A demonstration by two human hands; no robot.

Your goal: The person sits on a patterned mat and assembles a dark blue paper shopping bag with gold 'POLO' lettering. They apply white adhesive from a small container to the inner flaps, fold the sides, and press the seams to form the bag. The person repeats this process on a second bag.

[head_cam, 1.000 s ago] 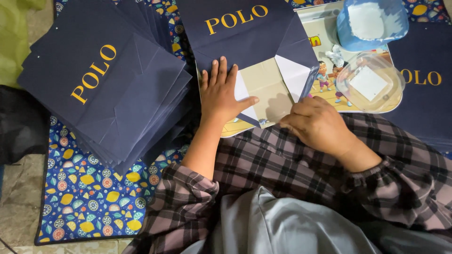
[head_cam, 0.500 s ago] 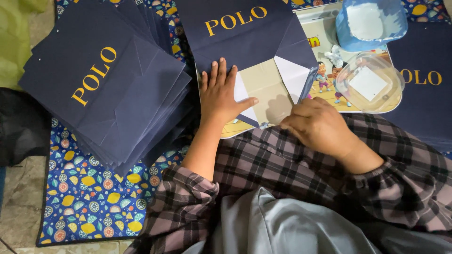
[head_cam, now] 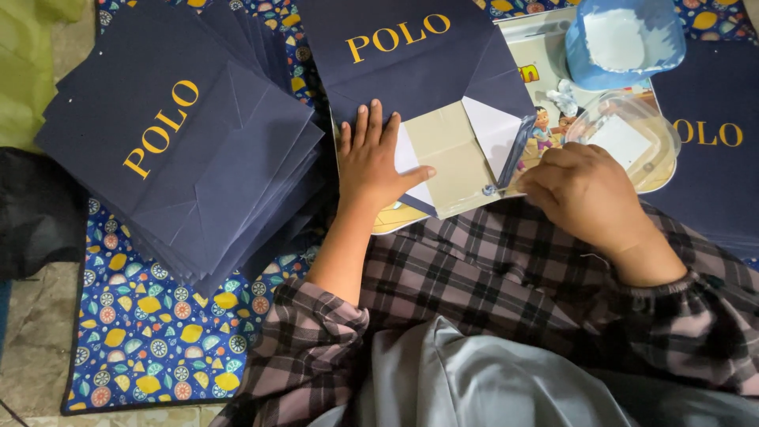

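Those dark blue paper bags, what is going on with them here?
A person in a plaid shirt is working on one navy paper bag, lying flat with its bottom flaps folded open to show the pale inside. The left hand presses flat on the left flap, and the right hand rests at the right flap's edge, where a thin tool seems to touch the fold; I cannot tell what it is. A stack of flat bags lies to the left on a patterned mat, with a blue tub nearby.
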